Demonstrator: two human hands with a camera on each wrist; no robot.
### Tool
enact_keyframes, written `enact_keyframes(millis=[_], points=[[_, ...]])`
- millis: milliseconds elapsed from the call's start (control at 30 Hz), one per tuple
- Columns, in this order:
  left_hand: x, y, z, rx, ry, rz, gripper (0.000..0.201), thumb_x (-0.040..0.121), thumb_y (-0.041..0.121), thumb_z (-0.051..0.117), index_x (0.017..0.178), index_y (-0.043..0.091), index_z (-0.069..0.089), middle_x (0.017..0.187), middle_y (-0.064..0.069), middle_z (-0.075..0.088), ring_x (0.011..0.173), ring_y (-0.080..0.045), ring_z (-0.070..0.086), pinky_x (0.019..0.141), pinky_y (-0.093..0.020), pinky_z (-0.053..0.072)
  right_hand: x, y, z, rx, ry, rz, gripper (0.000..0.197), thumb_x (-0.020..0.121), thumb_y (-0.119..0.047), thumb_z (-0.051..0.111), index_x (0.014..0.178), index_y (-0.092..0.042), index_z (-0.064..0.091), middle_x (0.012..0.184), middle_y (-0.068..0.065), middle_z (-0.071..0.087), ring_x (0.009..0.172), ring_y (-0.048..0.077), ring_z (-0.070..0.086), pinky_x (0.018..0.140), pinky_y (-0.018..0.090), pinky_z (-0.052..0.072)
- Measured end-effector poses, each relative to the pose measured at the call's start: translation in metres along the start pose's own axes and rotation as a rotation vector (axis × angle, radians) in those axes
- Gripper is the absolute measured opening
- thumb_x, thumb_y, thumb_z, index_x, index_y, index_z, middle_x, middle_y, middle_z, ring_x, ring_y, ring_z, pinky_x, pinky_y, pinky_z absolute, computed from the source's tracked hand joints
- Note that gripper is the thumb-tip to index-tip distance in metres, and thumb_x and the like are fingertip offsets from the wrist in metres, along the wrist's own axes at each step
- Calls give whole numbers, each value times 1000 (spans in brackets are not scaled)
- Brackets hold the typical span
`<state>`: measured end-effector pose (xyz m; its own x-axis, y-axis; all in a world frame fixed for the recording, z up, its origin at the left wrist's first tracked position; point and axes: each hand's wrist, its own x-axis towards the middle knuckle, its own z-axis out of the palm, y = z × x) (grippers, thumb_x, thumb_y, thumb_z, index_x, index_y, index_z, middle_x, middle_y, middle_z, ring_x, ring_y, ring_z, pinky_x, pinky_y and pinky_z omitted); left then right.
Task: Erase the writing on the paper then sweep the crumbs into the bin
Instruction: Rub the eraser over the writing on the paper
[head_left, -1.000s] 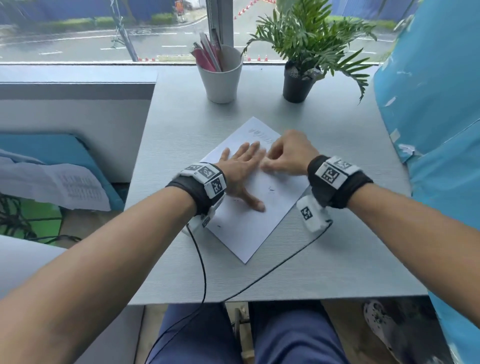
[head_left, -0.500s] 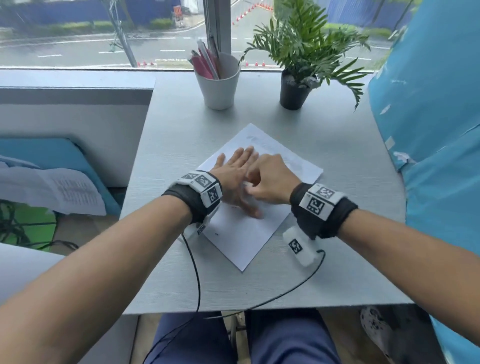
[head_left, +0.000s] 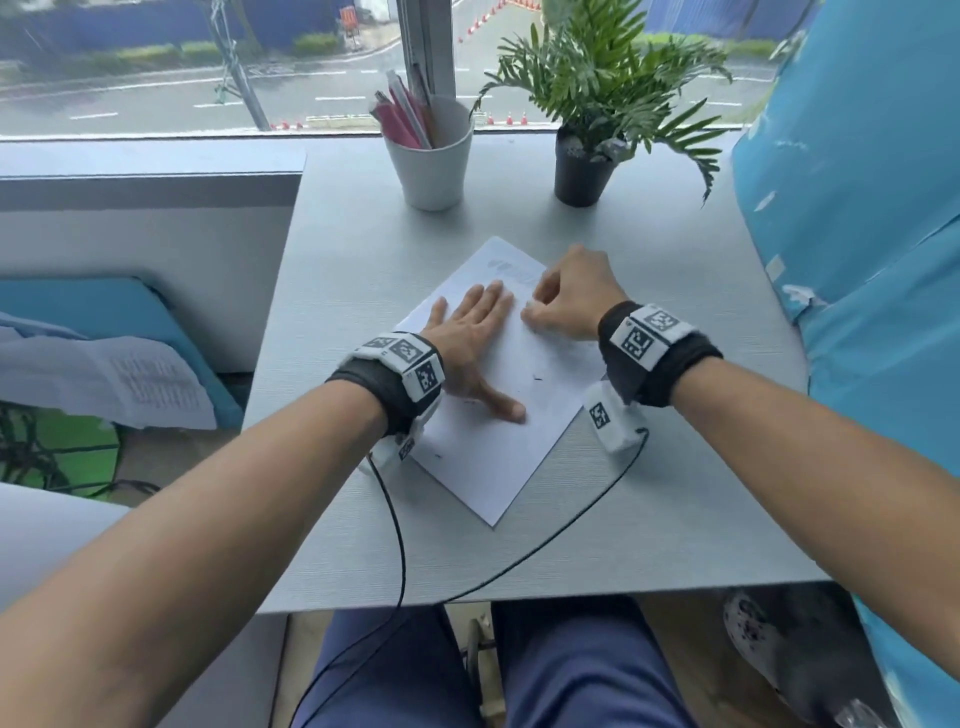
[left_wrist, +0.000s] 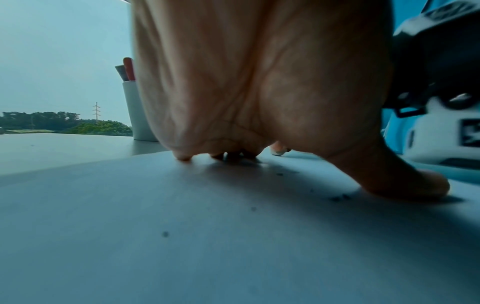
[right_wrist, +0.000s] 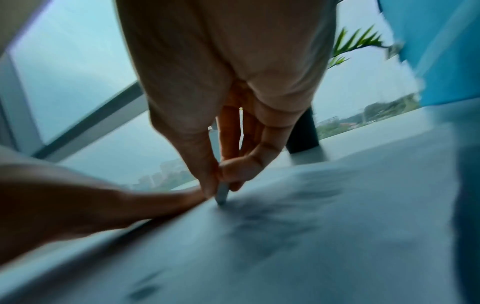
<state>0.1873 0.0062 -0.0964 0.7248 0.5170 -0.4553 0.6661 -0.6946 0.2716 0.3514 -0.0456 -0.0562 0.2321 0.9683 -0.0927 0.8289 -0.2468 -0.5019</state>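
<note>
A white sheet of paper (head_left: 483, 457) lies turned at an angle on the grey table (head_left: 649, 499). Faint writing (head_left: 506, 267) shows near its far corner. My left hand (head_left: 478, 338) lies flat on the sheet, fingers straight and thumb spread, pressing it down. Just to its right, my right hand (head_left: 563, 301) pinches a small pale eraser (right_wrist: 222, 195) whose tip touches the paper. Dark eraser crumbs (head_left: 537, 378) lie scattered on the sheet, and the left wrist view shows more crumbs (left_wrist: 337, 198) by my thumb. No bin is in view.
A white cup of pens (head_left: 431, 156) and a potted plant in a black pot (head_left: 584, 169) stand at the table's far edge by the window. A person in a blue top (head_left: 857, 234) stands at the right. Black wrist cables (head_left: 467, 577) trail over the near table edge.
My right hand has rubbed back and forth: it drew toward me half a second ago and is now back up the sheet. The left hand keeps pressing the paper.
</note>
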Motion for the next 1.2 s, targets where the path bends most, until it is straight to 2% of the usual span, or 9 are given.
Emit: enact_keyframes(millis=[100,267,400,500,700,933,1067,1133,1200], points=[[3,1,0,38,-5,-6,154,52,85,70,154,17,-23,160,2,-30,147,-18,-27,119,-53,-13,-29,-15,22,-58,-171,-141,21,72,-20,74,56,-10,65,54,-4,61,50,8,54,50,9,38],[3,-1,0,-2,21,-33,154,49,91,66,155,20,-19,161,5,-28,148,-14,-25,120,-50,-12,5,14,-14,-65,10,67,17,74,-26,77,77,-9,77,84,6,73,82,19,67,76,23,51],[-2,-2,-1,29,57,-113,151,47,99,54,156,23,-19,162,7,-27,149,-12,-22,121,-52,-8,-30,6,-8,-90,-122,-19,15,73,-25,80,77,-11,76,76,-3,65,76,12,62,69,20,46],[-9,0,-7,64,68,-195,148,49,99,53,157,23,-13,164,6,-21,152,-15,-13,121,-56,4,-47,10,8,-103,-133,3,12,73,-24,77,79,-13,76,79,-2,68,80,13,63,72,21,48],[-53,-5,-5,179,130,-218,124,60,89,60,155,21,18,159,-8,20,144,-30,24,110,-53,36,-39,14,3,-160,0,94,4,77,-20,73,80,-18,74,89,6,70,86,27,67,81,32,56],[-88,4,17,249,251,-243,81,71,83,57,111,13,58,119,-8,50,114,-27,46,91,-39,39,-49,-5,18,-86,-95,34,2,71,-17,72,71,-18,74,81,2,72,79,20,68,78,30,58],[-87,11,13,227,303,-176,61,71,71,71,81,14,53,106,-4,57,102,-23,54,87,-35,41,-31,-8,13,-71,-88,17,5,68,-15,72,70,-19,74,79,5,73,78,22,69,74,29,58],[-79,8,9,150,308,-121,64,62,69,78,82,11,60,109,-2,58,102,-21,54,89,-34,45,-26,-12,13,-82,-92,-10,6,69,-13,73,73,-17,76,79,6,73,78,22,69,74,30,58],[-69,4,9,-8,275,-44,74,53,65,85,103,14,63,127,-2,52,118,-22,49,101,-37,42,-23,-14,16,-92,-72,-39,7,71,-13,73,76,-15,76,82,7,74,79,22,69,76,31,58]])
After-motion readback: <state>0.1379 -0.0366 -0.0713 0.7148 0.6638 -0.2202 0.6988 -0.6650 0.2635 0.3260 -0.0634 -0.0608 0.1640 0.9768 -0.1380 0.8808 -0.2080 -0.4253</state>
